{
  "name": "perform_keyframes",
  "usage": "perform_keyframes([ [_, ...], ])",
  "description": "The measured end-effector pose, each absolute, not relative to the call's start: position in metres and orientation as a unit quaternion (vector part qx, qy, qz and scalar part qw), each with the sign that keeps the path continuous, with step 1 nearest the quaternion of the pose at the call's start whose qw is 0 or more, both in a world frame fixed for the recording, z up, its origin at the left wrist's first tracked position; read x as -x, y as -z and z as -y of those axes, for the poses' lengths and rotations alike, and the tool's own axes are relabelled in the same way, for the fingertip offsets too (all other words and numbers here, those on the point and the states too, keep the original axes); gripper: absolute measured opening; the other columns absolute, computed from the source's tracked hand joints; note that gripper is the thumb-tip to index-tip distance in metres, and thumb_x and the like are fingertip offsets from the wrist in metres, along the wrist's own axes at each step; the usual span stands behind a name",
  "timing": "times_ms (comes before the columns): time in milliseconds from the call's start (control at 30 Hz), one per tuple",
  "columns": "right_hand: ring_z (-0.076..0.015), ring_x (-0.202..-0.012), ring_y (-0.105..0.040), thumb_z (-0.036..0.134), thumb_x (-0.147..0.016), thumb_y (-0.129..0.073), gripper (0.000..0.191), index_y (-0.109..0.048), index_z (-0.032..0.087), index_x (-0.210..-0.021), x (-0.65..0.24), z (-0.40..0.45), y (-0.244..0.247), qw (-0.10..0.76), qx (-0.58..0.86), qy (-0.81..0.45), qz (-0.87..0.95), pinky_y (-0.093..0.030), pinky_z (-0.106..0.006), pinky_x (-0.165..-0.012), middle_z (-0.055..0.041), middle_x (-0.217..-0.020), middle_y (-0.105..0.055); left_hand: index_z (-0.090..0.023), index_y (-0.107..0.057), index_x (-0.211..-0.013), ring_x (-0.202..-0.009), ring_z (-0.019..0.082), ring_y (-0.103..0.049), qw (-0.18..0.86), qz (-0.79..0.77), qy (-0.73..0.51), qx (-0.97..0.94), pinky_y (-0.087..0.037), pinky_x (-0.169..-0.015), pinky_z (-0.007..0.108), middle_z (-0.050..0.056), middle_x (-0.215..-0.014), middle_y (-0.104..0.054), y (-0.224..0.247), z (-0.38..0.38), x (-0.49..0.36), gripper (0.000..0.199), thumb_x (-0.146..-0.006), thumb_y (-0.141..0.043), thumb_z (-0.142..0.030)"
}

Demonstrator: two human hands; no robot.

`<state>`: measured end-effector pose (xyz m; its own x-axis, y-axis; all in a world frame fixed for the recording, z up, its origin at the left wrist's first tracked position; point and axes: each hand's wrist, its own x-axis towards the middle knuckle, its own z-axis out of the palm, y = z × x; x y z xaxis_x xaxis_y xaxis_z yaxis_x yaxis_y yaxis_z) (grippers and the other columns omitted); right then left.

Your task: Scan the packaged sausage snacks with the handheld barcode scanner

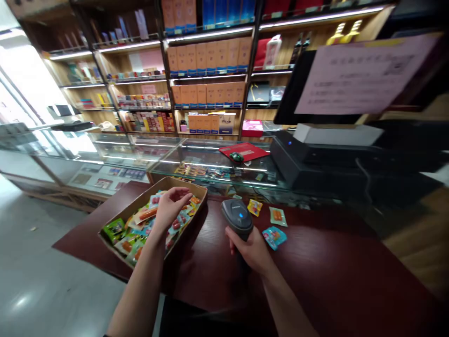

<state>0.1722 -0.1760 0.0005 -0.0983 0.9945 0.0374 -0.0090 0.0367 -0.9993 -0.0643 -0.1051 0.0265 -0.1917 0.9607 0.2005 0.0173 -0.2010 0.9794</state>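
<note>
Over the dark red counter (315, 252), right hand (247, 250) clenched round the grip of a scanner (236, 217), fingers closed, head of the tool angled up and forward, small blue light lit. Scanner held clear of the wood, close to three loose packets. Yellow packet (254, 207), pale packet with orange print (278, 216) and blue packet (274, 237) lie flat on the counter, just apart from one another, outside the box.

Left of the scanner, a shallow cardboard box (182, 183) sits on the counter, its floor covered by a heap of snack packets (140, 229). Count so far: three out, the bulk in the box. Left hand (170, 208) hovers over the far side of the heap, fingers curled down toward the packets; cannot tell whether they pinch one.

Farther out, a glass display case (115, 161) runs behind the counter. On it: red mat (247, 150) with a green mouse (236, 157). To the right, black till (291, 159), with a paper sign (365, 75) above it. Behind, shelves (206, 61) of boxed goods and bottles.
</note>
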Motion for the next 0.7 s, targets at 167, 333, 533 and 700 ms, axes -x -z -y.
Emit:
perform_keyframes([
  [167, -0.0122, -0.041, -0.052, 0.052, -0.076, -0.07, 0.038, -0.054, 0.018, -0.07, -0.233, 0.191, 0.004, 0.511, 0.512, -0.468, 0.508, -0.043, -0.024, -0.043, 0.0022, -0.05, -0.055, -0.014, -0.068, -0.091, -0.07, 0.015, -0.065, 0.463, -0.459, -0.539, -0.534, -0.057, -0.068, 0.03, 0.004, -0.076, -0.069, -0.01, 0.09, -0.017, 0.043, -0.062, -0.083, -0.04],
  [333, -0.0128, -0.042, -0.053, 0.053, -0.078, -0.069, 0.039, -0.059, 0.017, -0.069, -0.292, 0.212, 0.012, 0.532, 0.573, -0.413, 0.467, -0.044, -0.024, -0.043, 0.0006, -0.051, -0.057, -0.014, -0.068, -0.088, -0.07, 0.016, -0.065, 0.505, -0.425, -0.459, -0.594, -0.056, -0.064, 0.028, 0.006, -0.08, -0.07, 0.02, 0.078, -0.102, 0.036, -0.064, -0.08, -0.039],
  [533, -0.0141, -0.042, -0.056, 0.052, -0.08, -0.068, 0.039, -0.063, 0.015, -0.07, -0.342, 0.239, 0.026, 0.559, 0.608, -0.368, 0.428, -0.044, -0.024, -0.044, -0.0002, -0.051, -0.058, -0.017, -0.07, -0.089, -0.075, 0.017, -0.067, 0.42, -0.435, -0.348, -0.716, -0.054, -0.073, 0.027, 0.005, -0.086, -0.073, 0.047, 0.07, -0.174, 0.022, -0.07, -0.074, -0.028],
  [700, -0.0143, -0.044, -0.057, 0.051, -0.081, -0.068, 0.037, -0.062, 0.015, -0.071, -0.364, 0.254, 0.032, 0.563, 0.625, -0.353, 0.41, -0.045, -0.024, -0.045, -0.0006, -0.052, -0.058, -0.017, -0.07, -0.108, -0.089, 0.021, -0.067, 0.332, -0.404, -0.17, -0.835, -0.052, -0.081, 0.028, 0.008, -0.099, -0.073, 0.057, 0.065, -0.205, 0.036, -0.072, -0.065, -0.015],
])
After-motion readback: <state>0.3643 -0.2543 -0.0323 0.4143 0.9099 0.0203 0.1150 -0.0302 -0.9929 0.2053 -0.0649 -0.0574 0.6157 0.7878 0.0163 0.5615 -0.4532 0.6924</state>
